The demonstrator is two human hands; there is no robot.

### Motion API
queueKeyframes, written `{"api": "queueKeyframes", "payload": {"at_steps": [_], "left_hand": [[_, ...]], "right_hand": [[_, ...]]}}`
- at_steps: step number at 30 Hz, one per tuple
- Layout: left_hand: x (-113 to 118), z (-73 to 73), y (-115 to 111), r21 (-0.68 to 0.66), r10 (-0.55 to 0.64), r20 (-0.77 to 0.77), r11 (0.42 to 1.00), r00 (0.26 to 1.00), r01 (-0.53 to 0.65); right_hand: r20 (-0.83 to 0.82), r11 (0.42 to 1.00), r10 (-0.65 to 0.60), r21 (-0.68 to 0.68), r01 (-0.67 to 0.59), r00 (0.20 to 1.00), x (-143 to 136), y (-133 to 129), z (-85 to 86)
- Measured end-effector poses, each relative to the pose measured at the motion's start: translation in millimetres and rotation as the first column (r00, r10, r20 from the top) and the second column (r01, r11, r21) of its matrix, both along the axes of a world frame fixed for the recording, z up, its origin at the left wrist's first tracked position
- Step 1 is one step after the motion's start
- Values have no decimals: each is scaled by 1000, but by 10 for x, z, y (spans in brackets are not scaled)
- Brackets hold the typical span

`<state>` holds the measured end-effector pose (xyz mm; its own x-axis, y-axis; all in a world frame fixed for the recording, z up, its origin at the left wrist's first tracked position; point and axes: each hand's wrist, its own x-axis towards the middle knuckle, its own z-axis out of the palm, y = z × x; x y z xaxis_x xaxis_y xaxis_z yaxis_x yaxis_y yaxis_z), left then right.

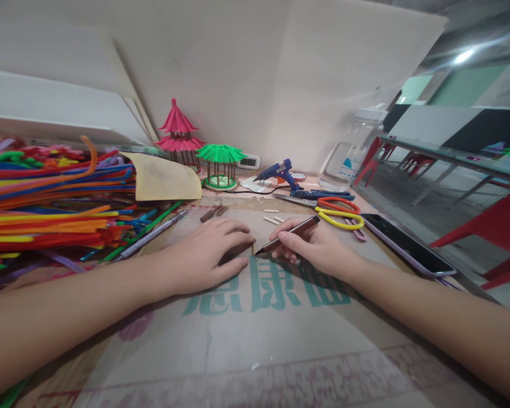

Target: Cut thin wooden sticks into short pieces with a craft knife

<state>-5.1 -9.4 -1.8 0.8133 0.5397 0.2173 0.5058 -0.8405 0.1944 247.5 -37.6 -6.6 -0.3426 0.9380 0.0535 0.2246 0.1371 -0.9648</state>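
Brown marker (289, 233) is grasped by the right hand (310, 245) in the manner of writing, between the thumb and the fingers, with its dark tip pointing toward the left hand. This slanted hold probably gives fine control over the tip. Left hand (208, 246) seems to pinch 1 small stick (254, 249) between the ends of the index finger and the thumb, perhaps to keep it steady; the exact contact is too small to be sure. So the small stick is between the 2 hands, just beside the marker tip, above the printed sheet (165, 351), on which both hands rest low, likely for support.

Just beyond the hands lie 3 pale sticks (271, 219), and beyond the left hand some brown pieces (211, 213), both within easy reach. Farther out, scissors (339, 217) and a phone (410, 246) are at the right side, where they leave the middle free for the work. Glue gun (279, 170) stands at the back, near the green-roofed model (221, 154) and the pink-roofed model (177, 126). Colourful fuzzy stems (46, 226) are heaped at the left, presumably as a supply.
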Motion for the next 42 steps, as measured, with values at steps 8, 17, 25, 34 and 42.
{"api": "queueKeyframes", "payload": {"at_steps": [8, 17, 25, 34, 42], "left_hand": [[-7, 14, -11, -3, 1, -1, 1000, 1000, -1], [-8, 23, -14, -17, 2, 9, 1000, 1000, -2], [15, 29, -18, 7, -17, 17, 1000, 1000, 17], [20, 38, -39, -6, -67, 64, 998, 996, 68], [24, 16, -8, -61, -42, 92, 997, 995, 48]], "right_hand": [[13, 1000, -1, 6, 1, 1000, -6, -7, 0], [23, 1000, -1, 1, 1, 1000, 0, -6, 3], [28, 999, -34, 30, 33, 999, -8, -35, 40], [5, 996, -61, 58, 60, 998, 9, -55, 27], [68, 994, 4, 105, -11, 998, -10, -95, 54]]}}
